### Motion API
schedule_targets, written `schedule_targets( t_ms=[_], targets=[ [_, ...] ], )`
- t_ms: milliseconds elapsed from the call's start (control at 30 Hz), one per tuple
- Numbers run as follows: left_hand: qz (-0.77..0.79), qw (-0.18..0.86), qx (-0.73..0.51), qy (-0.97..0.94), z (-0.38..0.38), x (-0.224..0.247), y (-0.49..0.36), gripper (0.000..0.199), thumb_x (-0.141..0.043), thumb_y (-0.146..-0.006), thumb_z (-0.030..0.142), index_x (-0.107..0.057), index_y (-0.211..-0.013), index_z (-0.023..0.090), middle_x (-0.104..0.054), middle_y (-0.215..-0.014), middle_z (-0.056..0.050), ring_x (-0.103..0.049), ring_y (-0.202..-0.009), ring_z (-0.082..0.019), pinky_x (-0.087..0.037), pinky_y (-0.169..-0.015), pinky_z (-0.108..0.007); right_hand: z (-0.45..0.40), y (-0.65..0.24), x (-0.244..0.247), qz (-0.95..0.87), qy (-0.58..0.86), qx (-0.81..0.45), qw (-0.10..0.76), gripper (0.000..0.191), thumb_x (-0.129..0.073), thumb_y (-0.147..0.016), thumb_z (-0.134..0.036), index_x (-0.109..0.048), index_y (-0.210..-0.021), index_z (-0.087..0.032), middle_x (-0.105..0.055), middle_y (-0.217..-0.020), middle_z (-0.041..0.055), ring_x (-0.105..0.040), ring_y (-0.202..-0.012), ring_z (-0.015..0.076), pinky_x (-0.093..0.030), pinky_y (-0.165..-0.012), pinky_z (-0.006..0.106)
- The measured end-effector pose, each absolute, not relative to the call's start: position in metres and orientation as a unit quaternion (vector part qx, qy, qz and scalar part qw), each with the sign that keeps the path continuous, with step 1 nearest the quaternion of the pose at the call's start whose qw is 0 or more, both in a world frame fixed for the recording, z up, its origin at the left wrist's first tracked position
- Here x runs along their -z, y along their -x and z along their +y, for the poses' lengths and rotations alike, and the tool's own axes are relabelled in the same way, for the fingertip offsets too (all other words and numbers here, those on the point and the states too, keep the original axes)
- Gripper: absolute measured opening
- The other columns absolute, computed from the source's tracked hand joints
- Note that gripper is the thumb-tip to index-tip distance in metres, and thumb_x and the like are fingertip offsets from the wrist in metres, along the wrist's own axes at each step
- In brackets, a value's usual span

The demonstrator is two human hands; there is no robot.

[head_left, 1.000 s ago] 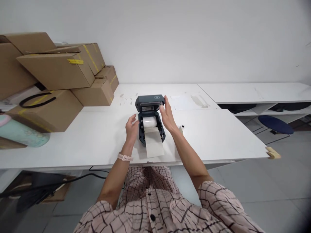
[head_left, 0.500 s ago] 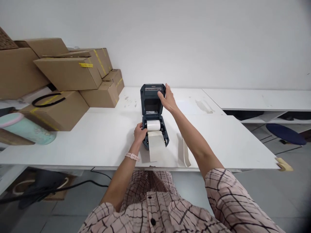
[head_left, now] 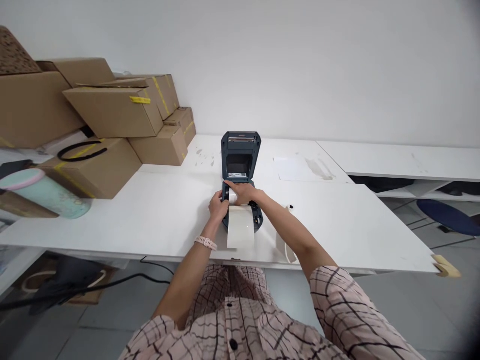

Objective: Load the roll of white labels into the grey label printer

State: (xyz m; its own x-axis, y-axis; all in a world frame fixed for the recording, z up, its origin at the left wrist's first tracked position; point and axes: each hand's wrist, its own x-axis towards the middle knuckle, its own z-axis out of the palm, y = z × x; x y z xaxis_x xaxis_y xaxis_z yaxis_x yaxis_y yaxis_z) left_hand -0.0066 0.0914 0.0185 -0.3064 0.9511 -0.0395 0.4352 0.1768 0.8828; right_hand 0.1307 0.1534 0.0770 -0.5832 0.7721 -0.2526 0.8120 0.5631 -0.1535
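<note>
A dark label printer [head_left: 257,212] sits on the white table with its lid [head_left: 241,150] raised. Inside its base lies a white label roll [head_left: 232,196], mostly covered by fingers. A strip of label paper [head_left: 240,230] runs from it over the printer's front edge. My left hand [head_left: 217,206] is closed around the left side of the base, thumb on the inner edge beside the roll. Across the roll lies my right hand [head_left: 243,193], index finger reaching to the left end and thumb nearer me, with white roll showing between them.
Stacked cardboard boxes [head_left: 112,112] and a mint tumbler [head_left: 56,197] stand on the left. A curled strip of paper [head_left: 289,252] lies beside my right forearm. A paper sheet [head_left: 288,169] lies farther back. A blue stool [head_left: 446,215] is at the right.
My right hand has let go of the raised lid and moved down onto the label roll. The lid stays up. My left hand remains at the printer's left side.
</note>
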Motion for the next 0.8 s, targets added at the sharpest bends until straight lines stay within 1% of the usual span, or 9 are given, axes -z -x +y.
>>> schedule_targets(
  t_ms=[100, 167, 233, 300, 400, 467, 567, 667, 800],
  targets=[
    [0.698, 0.319, -0.410, -0.492, 0.091, -0.018, 0.007, 0.051, -0.059, -0.069, 0.013, -0.065, -0.118, 0.024, -0.072, -0.118, -0.005, -0.068, -0.103, -0.024, -0.048, -0.090, -0.033, 0.153, -0.140, -0.084, 0.890, -0.418, 0.178, 0.030, 0.114, -0.078, -0.066, -0.027, -0.013, -0.159, -0.022, -0.050, -0.148, 0.0196, -0.054, -0.129, 0.0404, -0.046, -0.102, 0.050],
    [0.697, 0.319, -0.413, -0.493, 0.090, -0.018, 0.007, 0.051, -0.059, -0.069, 0.013, -0.065, -0.118, 0.024, -0.072, -0.118, -0.004, -0.068, -0.102, -0.023, -0.048, -0.090, -0.033, 0.146, -0.158, -0.097, 0.900, -0.369, 0.233, -0.027, 0.113, -0.078, -0.064, -0.025, -0.016, -0.158, -0.024, -0.042, -0.155, 0.0165, -0.049, -0.135, 0.0378, -0.043, -0.106, 0.048],
    [0.695, 0.319, -0.412, -0.496, 0.090, -0.018, 0.007, 0.051, -0.058, -0.070, 0.013, -0.064, -0.119, 0.024, -0.072, -0.119, -0.005, -0.068, -0.102, -0.023, -0.048, -0.090, -0.034, 0.136, -0.186, -0.113, 0.902, -0.304, 0.289, -0.105, 0.107, -0.078, -0.066, -0.027, -0.021, -0.157, -0.026, -0.037, -0.158, 0.0125, -0.043, -0.140, 0.0336, -0.039, -0.111, 0.045],
    [0.695, 0.318, -0.409, -0.498, 0.090, -0.018, 0.007, 0.051, -0.057, -0.071, 0.013, -0.064, -0.120, 0.024, -0.071, -0.120, -0.005, -0.067, -0.102, -0.024, -0.048, -0.091, -0.035, 0.126, -0.218, -0.125, 0.886, -0.269, 0.333, -0.179, 0.093, -0.078, -0.070, -0.031, -0.033, -0.151, -0.027, -0.041, -0.155, 0.0092, -0.043, -0.139, 0.0307, -0.038, -0.112, 0.042],
    [0.698, 0.312, -0.407, -0.500, 0.091, -0.016, 0.007, 0.051, -0.057, -0.072, 0.014, -0.064, -0.121, 0.024, -0.071, -0.120, -0.005, -0.067, -0.103, -0.024, -0.048, -0.092, -0.036, 0.122, -0.263, -0.120, 0.831, -0.326, 0.364, -0.266, 0.077, -0.080, -0.068, -0.030, -0.048, -0.138, -0.027, -0.050, -0.144, 0.0072, -0.050, -0.131, 0.0299, -0.043, -0.106, 0.041],
    [0.697, 0.308, -0.407, -0.503, 0.091, -0.015, 0.007, 0.050, -0.057, -0.072, 0.014, -0.065, -0.121, 0.024, -0.071, -0.119, -0.004, -0.067, -0.102, -0.024, -0.048, -0.092, -0.035, 0.128, -0.284, -0.101, 0.785, -0.388, 0.371, -0.309, 0.075, -0.080, -0.063, -0.027, -0.050, -0.132, -0.026, -0.052, -0.139, 0.0072, -0.052, -0.126, 0.0299, -0.045, -0.103, 0.041],
    [0.700, 0.307, -0.407, -0.501, 0.092, -0.014, 0.007, 0.051, -0.058, -0.071, 0.015, -0.065, -0.121, 0.024, -0.072, -0.118, -0.003, -0.068, -0.102, -0.022, -0.049, -0.092, -0.033, 0.143, -0.295, -0.061, 0.726, -0.455, 0.390, -0.338, 0.074, -0.078, -0.056, -0.023, -0.052, -0.126, -0.022, -0.055, -0.133, 0.0085, -0.055, -0.120, 0.0298, -0.044, -0.103, 0.044],
    [0.704, 0.306, -0.402, -0.500, 0.093, -0.014, 0.008, 0.052, -0.058, -0.071, 0.016, -0.066, -0.122, 0.025, -0.072, -0.118, -0.003, -0.068, -0.103, -0.022, -0.049, -0.092, -0.033, 0.152, -0.293, -0.030, 0.694, -0.486, 0.410, -0.339, 0.074, -0.074, -0.052, -0.021, -0.053, -0.123, -0.019, -0.056, -0.131, 0.0108, -0.054, -0.120, 0.0308, -0.041, -0.106, 0.047],
    [0.702, 0.313, -0.406, -0.495, 0.094, -0.011, 0.010, 0.053, -0.059, -0.071, 0.017, -0.066, -0.123, 0.025, -0.073, -0.118, -0.003, -0.068, -0.102, -0.023, -0.049, -0.091, -0.034, 0.142, -0.311, -0.024, 0.680, -0.473, 0.449, -0.336, 0.084, -0.075, -0.059, -0.026, -0.045, -0.137, -0.022, -0.055, -0.140, 0.0123, -0.054, -0.127, 0.0292, -0.041, -0.108, 0.047]
  ],
)
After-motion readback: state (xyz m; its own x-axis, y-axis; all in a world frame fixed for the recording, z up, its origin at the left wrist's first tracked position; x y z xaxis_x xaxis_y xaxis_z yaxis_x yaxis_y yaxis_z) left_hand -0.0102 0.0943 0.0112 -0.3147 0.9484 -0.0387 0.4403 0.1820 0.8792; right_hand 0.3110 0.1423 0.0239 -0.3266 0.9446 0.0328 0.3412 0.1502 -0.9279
